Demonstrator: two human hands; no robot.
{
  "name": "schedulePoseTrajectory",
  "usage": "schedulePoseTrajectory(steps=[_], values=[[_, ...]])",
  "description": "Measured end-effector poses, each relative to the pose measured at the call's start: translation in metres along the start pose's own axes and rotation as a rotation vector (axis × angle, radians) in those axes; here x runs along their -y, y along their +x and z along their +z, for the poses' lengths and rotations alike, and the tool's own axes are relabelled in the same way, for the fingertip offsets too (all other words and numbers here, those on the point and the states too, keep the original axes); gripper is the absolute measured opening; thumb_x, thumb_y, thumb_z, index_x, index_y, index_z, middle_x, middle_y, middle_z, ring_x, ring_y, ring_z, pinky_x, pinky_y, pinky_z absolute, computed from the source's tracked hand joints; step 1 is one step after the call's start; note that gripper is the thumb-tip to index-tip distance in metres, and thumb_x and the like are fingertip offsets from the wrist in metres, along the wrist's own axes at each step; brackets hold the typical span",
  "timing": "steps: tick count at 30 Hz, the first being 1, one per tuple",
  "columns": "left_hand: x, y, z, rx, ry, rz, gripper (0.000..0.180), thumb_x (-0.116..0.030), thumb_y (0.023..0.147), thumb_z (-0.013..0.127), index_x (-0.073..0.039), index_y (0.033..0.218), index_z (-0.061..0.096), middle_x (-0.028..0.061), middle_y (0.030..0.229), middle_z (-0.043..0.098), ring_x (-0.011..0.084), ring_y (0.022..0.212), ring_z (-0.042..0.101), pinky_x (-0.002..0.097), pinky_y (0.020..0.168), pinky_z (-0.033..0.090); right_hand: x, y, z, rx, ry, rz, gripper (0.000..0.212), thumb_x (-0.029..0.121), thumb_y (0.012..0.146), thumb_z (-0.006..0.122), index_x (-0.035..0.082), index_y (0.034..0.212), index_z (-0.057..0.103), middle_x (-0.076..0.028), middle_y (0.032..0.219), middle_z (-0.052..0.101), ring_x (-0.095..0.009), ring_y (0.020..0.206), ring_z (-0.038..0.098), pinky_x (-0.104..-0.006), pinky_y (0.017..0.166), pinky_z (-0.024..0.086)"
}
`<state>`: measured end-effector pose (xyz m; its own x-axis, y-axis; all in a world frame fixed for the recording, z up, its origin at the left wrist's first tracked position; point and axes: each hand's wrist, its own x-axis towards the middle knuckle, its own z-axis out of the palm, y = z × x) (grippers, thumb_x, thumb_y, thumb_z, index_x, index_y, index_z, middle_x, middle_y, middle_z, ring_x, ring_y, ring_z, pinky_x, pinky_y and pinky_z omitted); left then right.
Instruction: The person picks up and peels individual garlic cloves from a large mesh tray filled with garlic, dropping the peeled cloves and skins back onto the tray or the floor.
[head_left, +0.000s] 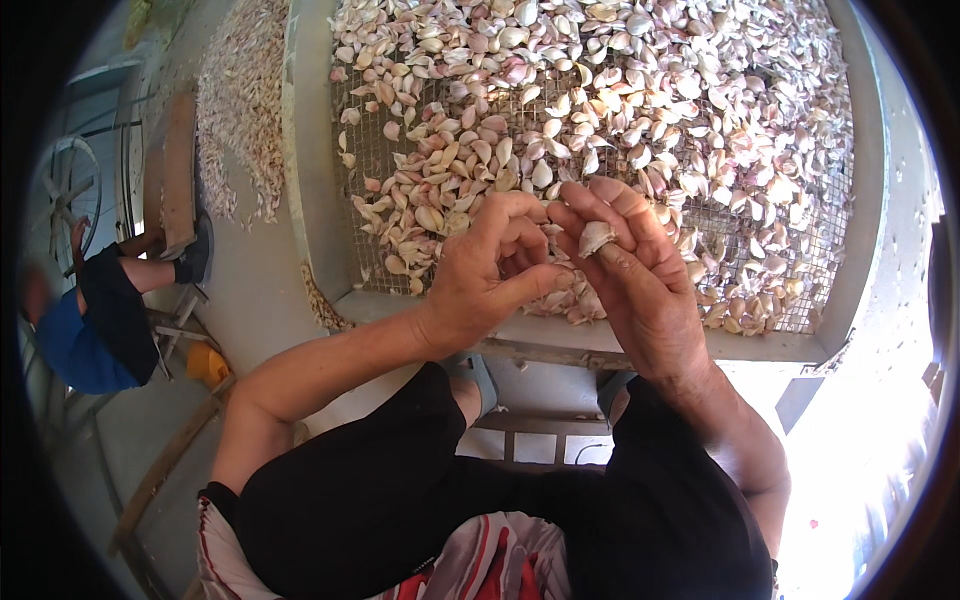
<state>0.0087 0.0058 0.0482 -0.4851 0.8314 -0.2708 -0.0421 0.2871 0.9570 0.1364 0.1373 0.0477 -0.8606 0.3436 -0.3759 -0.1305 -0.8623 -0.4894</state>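
My right hand (645, 275) pinches a small garlic bulb (597, 237) with papery skin between thumb and fingers. Just to its left, my left hand (490, 260) has its fingers curled and its thumb stretched toward the right hand. A gap shows between that thumb and the index finger, with nothing visible held there. Both hands are over the near edge of a framed wire-mesh tray (580, 345). Loose garlic cloves (470, 150), whitish to pink, lie spread thickly over the mesh below and beyond the hands.
Left of the tray, a large heap of cloves (240, 110) covers part of the floor. A person in a blue top (85, 345) sits at far left, near a spoked wheel (72, 190) and a yellow object (206, 363). My knees are against the tray's near side.
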Motion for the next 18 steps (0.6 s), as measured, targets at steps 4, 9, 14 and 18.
schedulePoseTrajectory(steps=[4, 9, 14, 18], values=[[-0.002, 0.003, 0.01, 0.005, -0.107, -0.04, 0.03, -0.002, 0.089, 0.064, -0.001, 0.116, 0.05, 0.0041, 0.078, 0.066, 0.0066, 0.062, 0.058, 0.0217, 0.056, 0.047, -0.009, 0.002, -0.004, 0.085, -0.22, -0.054, 0.052, -0.006, 0.098, 0.037, 0.001, 0.149, 0.027, -0.015, 0.149, 0.042, -0.021, 0.135, 0.043, -0.0298, 0.11, 0.035], [-0.005, 0.009, 0.006, 0.056, -0.047, -0.107, 0.022, -0.001, 0.089, 0.062, -0.002, 0.111, 0.057, 0.0054, 0.078, 0.066, 0.0097, 0.064, 0.061, 0.0239, 0.057, 0.048, -0.016, -0.006, -0.014, 0.068, -0.545, -0.197, 0.054, -0.01, 0.091, 0.046, 0.001, 0.143, 0.04, -0.015, 0.142, 0.05, -0.021, 0.132, 0.046, -0.034, 0.11, 0.037], [0.02, 0.022, -0.031, 0.151, 0.823, 0.377, 0.034, -0.001, 0.083, 0.066, -0.006, 0.116, 0.059, 0.0137, 0.12, 0.061, 0.028, 0.101, 0.062, 0.0389, 0.086, 0.051, 0.023, 0.011, -0.074, 0.049, -2.05, -0.71, 0.045, -0.004, 0.073, 0.071, 0.006, 0.116, 0.063, -0.012, 0.118, 0.062, -0.034, 0.106, 0.06, -0.0375, 0.091, 0.054], [0.047, 0.038, -0.024, 0.137, 0.988, 0.488, 0.038, -0.01, 0.076, 0.073, -0.011, 0.113, 0.063, 0.0161, 0.13, 0.053, 0.0357, 0.12, 0.048, 0.0452, 0.102, 0.038, 0.044, 0.015, -0.085, -0.011, -1.897, -0.521, 0.039, -0.006, 0.075, 0.069, 0.005, 0.112, 0.062, -0.012, 0.106, 0.064, -0.03, 0.096, 0.064, -0.0358, 0.077, 0.058]])
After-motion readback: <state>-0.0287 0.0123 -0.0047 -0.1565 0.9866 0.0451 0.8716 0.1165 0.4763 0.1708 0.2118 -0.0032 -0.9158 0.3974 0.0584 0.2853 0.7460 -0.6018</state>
